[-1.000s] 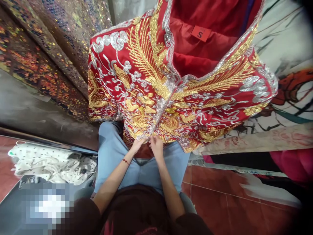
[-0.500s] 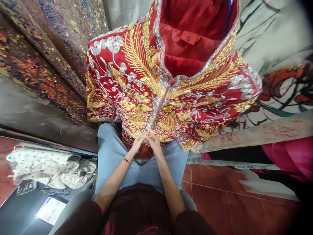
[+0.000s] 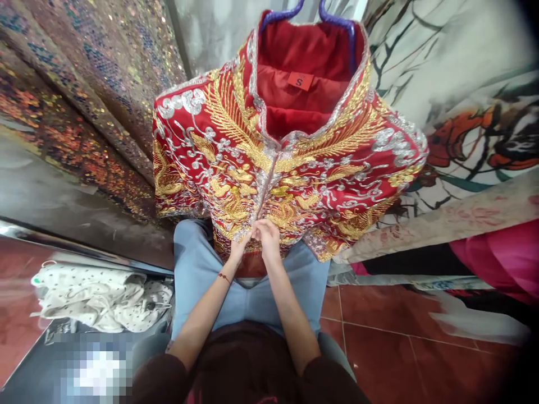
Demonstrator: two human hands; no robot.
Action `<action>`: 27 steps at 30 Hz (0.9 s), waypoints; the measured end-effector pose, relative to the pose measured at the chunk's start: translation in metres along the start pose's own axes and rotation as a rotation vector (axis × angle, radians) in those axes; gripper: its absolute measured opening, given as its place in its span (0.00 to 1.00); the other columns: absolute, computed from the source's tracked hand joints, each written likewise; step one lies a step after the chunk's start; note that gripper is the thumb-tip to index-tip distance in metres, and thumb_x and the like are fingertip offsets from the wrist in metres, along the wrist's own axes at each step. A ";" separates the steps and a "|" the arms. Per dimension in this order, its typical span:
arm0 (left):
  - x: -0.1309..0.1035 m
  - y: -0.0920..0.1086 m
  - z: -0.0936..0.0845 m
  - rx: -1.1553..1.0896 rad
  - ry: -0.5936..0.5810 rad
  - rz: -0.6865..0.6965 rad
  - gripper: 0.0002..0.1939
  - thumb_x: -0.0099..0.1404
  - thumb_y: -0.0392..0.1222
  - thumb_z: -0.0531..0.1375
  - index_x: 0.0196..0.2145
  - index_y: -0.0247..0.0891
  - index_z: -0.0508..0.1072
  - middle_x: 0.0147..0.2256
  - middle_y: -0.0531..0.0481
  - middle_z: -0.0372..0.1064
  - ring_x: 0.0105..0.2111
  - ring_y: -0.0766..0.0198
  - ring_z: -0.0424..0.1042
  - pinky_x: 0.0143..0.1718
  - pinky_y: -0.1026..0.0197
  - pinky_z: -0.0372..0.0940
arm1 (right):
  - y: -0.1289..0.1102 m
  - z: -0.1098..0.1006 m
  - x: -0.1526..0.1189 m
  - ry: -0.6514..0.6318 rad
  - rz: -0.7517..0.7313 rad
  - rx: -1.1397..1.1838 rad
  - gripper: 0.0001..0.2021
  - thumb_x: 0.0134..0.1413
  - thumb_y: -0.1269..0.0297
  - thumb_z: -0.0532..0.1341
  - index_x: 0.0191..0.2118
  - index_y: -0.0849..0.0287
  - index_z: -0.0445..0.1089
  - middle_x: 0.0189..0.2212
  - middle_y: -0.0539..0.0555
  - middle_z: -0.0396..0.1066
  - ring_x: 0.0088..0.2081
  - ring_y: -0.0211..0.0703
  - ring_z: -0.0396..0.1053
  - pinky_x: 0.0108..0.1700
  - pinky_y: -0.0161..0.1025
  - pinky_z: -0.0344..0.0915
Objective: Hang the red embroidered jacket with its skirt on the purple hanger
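Observation:
A red jacket, thick with gold and silver embroidery, hangs in front of me on a purple hanger. Its front edges meet along a seam running down the middle, and the lower front comes between my knees. My left hand grips the jacket low on the front, beside the seam. Close by and slightly higher, my right hand is closed in a pinch on the front edge. What lies right between the fingertips is too small to make out. Inside the collar is a red size label marked S.
Sequinned fabric hangs at the left, and a white patterned garment at the right. Beside my left leg, a spotted white cloth lies on a dark surface. Pink fabric hangs above the red tiled floor.
The view has shifted, so more of the purple hanger shows. My right hand has moved slightly up the front seam, while my left hand stays low on the jacket.

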State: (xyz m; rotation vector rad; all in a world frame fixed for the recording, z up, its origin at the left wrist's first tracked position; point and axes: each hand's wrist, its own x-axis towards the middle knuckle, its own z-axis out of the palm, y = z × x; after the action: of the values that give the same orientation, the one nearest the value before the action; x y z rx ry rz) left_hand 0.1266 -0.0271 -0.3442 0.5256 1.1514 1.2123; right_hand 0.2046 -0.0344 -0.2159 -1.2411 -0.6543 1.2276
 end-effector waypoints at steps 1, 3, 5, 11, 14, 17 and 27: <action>0.000 0.003 0.001 0.028 0.009 0.008 0.32 0.51 0.44 0.69 0.53 0.36 0.69 0.54 0.44 0.71 0.55 0.60 0.69 0.58 0.60 0.61 | -0.012 0.005 -0.001 -0.029 -0.041 0.006 0.13 0.45 0.53 0.64 0.28 0.58 0.67 0.20 0.45 0.67 0.20 0.31 0.61 0.24 0.31 0.55; -0.004 0.012 0.000 0.130 -0.016 -0.047 0.32 0.56 0.47 0.66 0.56 0.37 0.66 0.54 0.43 0.71 0.52 0.61 0.72 0.54 0.59 0.65 | -0.031 0.011 -0.002 -0.094 -0.104 0.009 0.12 0.48 0.54 0.64 0.30 0.58 0.68 0.21 0.46 0.68 0.20 0.31 0.62 0.24 0.31 0.56; -0.012 0.027 -0.006 0.255 -0.097 -0.190 0.30 0.56 0.52 0.66 0.51 0.32 0.70 0.45 0.38 0.76 0.41 0.56 0.78 0.43 0.55 0.71 | -0.042 0.014 -0.002 -0.126 -0.126 -0.001 0.11 0.49 0.55 0.63 0.30 0.58 0.68 0.22 0.46 0.69 0.19 0.31 0.62 0.24 0.31 0.57; -0.049 0.111 -0.008 0.861 -0.512 -0.129 0.21 0.59 0.59 0.62 0.33 0.35 0.75 0.31 0.45 0.77 0.32 0.58 0.76 0.34 0.60 0.68 | -0.049 0.013 -0.005 -0.121 -0.108 0.003 0.09 0.48 0.58 0.64 0.29 0.59 0.71 0.23 0.47 0.70 0.19 0.30 0.62 0.22 0.31 0.55; -0.056 0.151 0.018 1.149 -0.300 0.603 0.11 0.66 0.48 0.58 0.39 0.38 0.72 0.38 0.47 0.76 0.37 0.61 0.74 0.38 0.63 0.64 | -0.055 0.017 -0.012 -0.134 -0.082 0.066 0.10 0.46 0.58 0.65 0.27 0.60 0.71 0.19 0.45 0.64 0.16 0.27 0.55 0.19 0.31 0.49; -0.055 0.166 0.043 1.310 -0.133 0.970 0.09 0.69 0.44 0.54 0.39 0.38 0.71 0.34 0.46 0.74 0.33 0.61 0.74 0.33 0.64 0.60 | -0.064 0.019 -0.017 -0.108 -0.093 0.117 0.11 0.46 0.57 0.66 0.28 0.60 0.71 0.18 0.43 0.61 0.15 0.26 0.51 0.18 0.31 0.45; -0.056 0.139 0.049 1.121 -0.165 0.888 0.13 0.71 0.46 0.50 0.33 0.40 0.69 0.28 0.49 0.70 0.25 0.64 0.68 0.28 0.64 0.56 | -0.138 0.032 -0.037 -0.140 -0.287 0.112 0.11 0.52 0.56 0.65 0.33 0.59 0.72 0.22 0.45 0.66 0.17 0.26 0.55 0.20 0.30 0.53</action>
State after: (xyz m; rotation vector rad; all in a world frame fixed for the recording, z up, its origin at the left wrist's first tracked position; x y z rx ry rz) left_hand 0.1123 -0.0205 -0.1877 2.1057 1.4387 1.0802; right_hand 0.2111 -0.0399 -0.0696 -0.9377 -0.8246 1.1006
